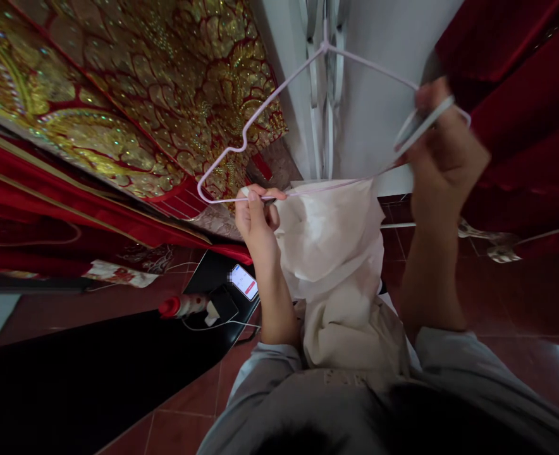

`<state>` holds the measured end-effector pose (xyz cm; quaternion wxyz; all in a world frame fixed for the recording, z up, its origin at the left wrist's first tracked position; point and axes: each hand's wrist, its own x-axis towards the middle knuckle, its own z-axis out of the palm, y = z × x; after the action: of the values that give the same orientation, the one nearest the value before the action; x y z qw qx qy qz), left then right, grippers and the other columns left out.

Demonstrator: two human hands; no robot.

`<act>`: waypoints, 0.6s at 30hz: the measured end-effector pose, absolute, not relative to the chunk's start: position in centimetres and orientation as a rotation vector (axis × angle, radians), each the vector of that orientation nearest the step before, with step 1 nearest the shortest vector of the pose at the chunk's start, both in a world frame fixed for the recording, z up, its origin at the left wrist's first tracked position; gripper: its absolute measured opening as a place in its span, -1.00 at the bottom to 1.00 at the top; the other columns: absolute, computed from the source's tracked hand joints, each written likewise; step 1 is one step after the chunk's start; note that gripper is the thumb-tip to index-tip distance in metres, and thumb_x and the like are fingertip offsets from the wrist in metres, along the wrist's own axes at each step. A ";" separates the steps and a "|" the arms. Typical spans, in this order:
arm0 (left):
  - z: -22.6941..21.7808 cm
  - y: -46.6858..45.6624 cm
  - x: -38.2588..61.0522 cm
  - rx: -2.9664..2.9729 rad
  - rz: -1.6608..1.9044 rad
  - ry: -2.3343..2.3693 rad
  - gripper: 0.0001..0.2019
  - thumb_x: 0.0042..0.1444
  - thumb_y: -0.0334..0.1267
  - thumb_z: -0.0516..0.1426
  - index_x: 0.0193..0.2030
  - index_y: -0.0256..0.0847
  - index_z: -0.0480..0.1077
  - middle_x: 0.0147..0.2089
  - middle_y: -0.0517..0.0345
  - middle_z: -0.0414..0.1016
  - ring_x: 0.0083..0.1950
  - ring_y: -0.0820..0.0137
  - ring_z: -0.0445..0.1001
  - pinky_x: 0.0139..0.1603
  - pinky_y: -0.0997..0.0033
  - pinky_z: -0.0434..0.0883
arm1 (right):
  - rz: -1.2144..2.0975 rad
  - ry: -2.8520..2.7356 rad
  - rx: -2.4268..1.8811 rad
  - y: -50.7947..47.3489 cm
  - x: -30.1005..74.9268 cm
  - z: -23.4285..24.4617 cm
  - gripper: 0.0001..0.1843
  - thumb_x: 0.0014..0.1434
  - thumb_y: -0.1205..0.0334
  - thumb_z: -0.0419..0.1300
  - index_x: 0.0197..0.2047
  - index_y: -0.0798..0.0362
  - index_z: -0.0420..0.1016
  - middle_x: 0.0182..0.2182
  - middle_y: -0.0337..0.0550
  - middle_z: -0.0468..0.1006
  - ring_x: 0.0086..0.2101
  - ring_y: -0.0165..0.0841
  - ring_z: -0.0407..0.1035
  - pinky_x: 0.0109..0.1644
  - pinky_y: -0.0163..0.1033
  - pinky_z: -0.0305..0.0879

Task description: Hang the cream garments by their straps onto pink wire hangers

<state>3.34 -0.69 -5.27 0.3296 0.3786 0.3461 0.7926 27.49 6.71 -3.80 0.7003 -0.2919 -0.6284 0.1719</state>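
A pale pink clothes hanger (279, 88) is stretched out in front of me, its top close to some metal rods. My left hand (258, 212) pinches the lower bar near its left end; a pale wrap or ring shows on one finger. At the other end, my right hand (445, 142) is closed around the hanger's right corner, blurred by motion. A pale, flat strip (424, 126) crosses the fingers of that hand; what it belongs to cannot be made out. Cream cloth (331, 234) hangs below the lower bar, between my forearms and down over my front.
Red and gold sequinned garments (165, 82) hang at the left, dark red cloth (521, 114) at the right. Metal rods (329, 139) stand before a pale wall. A lit phone (244, 282), a red-capped bottle (179, 306) and a cable lie on a black table (94, 379).
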 end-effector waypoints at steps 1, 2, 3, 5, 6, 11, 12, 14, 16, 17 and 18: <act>-5.3 -0.8 3.2 1.005 2.063 0.880 -0.67 0.49 0.00 0.29 -0.20 -0.20 0.42 -0.32 0.09 0.63 -0.65 0.59 -0.07 -0.64 0.52 -0.13 | 0.310 -1.357 -0.622 8.1 28.6 -4.1 -0.48 0.38 0.16 0.35 0.34 -0.49 0.57 0.29 -0.41 0.61 0.16 -0.17 0.60 0.18 0.02 0.65; -5.3 -0.8 3.0 1.016 2.056 0.868 -0.67 0.48 0.00 0.30 -0.19 -0.20 0.43 -0.31 0.07 0.64 -0.65 0.60 -0.06 -0.64 0.51 -0.13 | 0.266 -1.395 -0.612 9.4 29.9 -4.6 -0.47 0.39 0.15 0.36 0.36 -0.46 0.55 0.34 -0.41 0.57 0.38 -0.10 0.44 0.39 0.09 0.53; -5.3 -0.8 2.8 1.022 2.053 0.868 -0.68 0.48 -0.02 0.30 -0.19 -0.20 0.44 -0.31 0.06 0.64 -0.65 0.59 -0.05 -0.64 0.51 -0.13 | 0.208 -1.378 -0.598 10.7 31.2 -5.4 -0.46 0.39 0.10 0.38 0.39 -0.42 0.53 0.38 -0.38 0.54 0.47 -0.06 0.32 0.46 0.13 0.45; -5.3 -0.5 2.4 1.017 2.068 0.893 -0.70 0.51 -0.07 0.27 -0.20 -0.20 0.44 -0.32 0.07 0.64 -0.65 0.59 -0.05 -0.64 0.50 -0.13 | 0.082 -1.287 -0.592 12.3 33.1 -7.0 -0.34 0.28 -0.05 0.48 0.41 -0.33 0.53 0.34 -0.23 0.57 0.44 0.04 0.35 0.23 0.12 0.62; -5.3 -0.4 2.3 1.011 2.080 0.902 -0.71 0.53 -0.09 0.24 -0.21 -0.20 0.44 -0.33 0.08 0.63 -0.65 0.58 -0.05 -0.64 0.50 -0.13 | 0.051 -1.239 -0.645 12.4 33.7 -7.8 -0.40 0.27 -0.06 0.48 0.35 -0.36 0.58 0.26 -0.24 0.63 0.36 0.02 0.44 0.17 0.12 0.65; -5.4 0.2 2.4 1.021 2.108 0.862 -0.74 0.59 -0.23 0.13 -0.21 -0.21 0.43 -0.34 0.09 0.63 -0.65 0.56 -0.09 -0.64 0.47 -0.17 | -0.147 -0.960 -0.757 7.8 31.0 -8.1 -0.72 0.49 0.02 0.25 0.16 -0.50 0.69 0.03 -0.38 0.68 0.03 -0.14 0.66 0.14 0.14 0.62; -5.4 0.2 2.6 1.025 2.102 0.863 -0.74 0.59 -0.23 0.13 -0.21 -0.20 0.43 -0.34 0.08 0.63 -0.65 0.56 -0.10 -0.63 0.46 -0.18 | -0.114 -0.972 -0.722 6.6 29.9 -7.6 -0.75 0.50 0.00 0.23 0.10 -0.43 0.73 -0.11 -0.33 0.69 -0.05 -0.18 0.66 0.09 0.09 0.62; -5.4 0.0 3.0 1.027 2.083 0.872 -0.74 0.57 -0.18 0.16 -0.22 -0.20 0.42 -0.33 0.08 0.64 -0.64 0.55 -0.11 -0.62 0.44 -0.18 | 0.098 -1.200 -0.709 4.8 27.7 -6.5 -0.74 0.44 -0.09 0.30 0.08 -0.30 0.75 -0.20 -0.26 0.70 -0.15 -0.20 0.64 0.00 0.02 0.62; -5.4 -0.3 3.4 1.010 2.063 0.893 -0.73 0.51 -0.10 0.23 -0.22 -0.18 0.42 -0.32 0.09 0.64 -0.64 0.55 -0.10 -0.61 0.43 -0.17 | 0.358 -1.519 -0.751 3.8 26.2 -5.6 -0.63 0.36 -0.18 0.37 0.11 -0.24 0.73 -0.18 -0.21 0.71 -0.29 -0.28 0.57 -0.21 -0.11 0.58; -5.4 -0.4 3.4 0.999 2.049 0.912 -0.72 0.47 -0.06 0.26 -0.22 -0.17 0.42 -0.30 0.10 0.65 -0.63 0.55 -0.09 -0.61 0.43 -0.16 | 0.469 -1.663 -0.778 3.6 25.7 -5.4 -0.58 0.33 -0.21 0.38 0.14 -0.23 0.72 -0.17 -0.19 0.69 -0.35 -0.34 0.50 -0.30 -0.17 0.52; -5.4 -0.5 3.4 0.985 2.031 0.935 -0.71 0.43 -0.03 0.30 -0.22 -0.16 0.42 -0.28 0.10 0.66 -0.63 0.55 -0.08 -0.60 0.43 -0.15 | 0.556 -1.775 -0.802 3.4 25.3 -5.3 -0.55 0.33 -0.24 0.37 0.16 -0.23 0.71 -0.16 -0.18 0.67 -0.40 -0.38 0.42 -0.37 -0.21 0.46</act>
<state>3.37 -0.55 -5.44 0.3420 0.3789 0.3596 0.7811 25.32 3.44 -5.26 0.5297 -0.3357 -0.7432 0.2329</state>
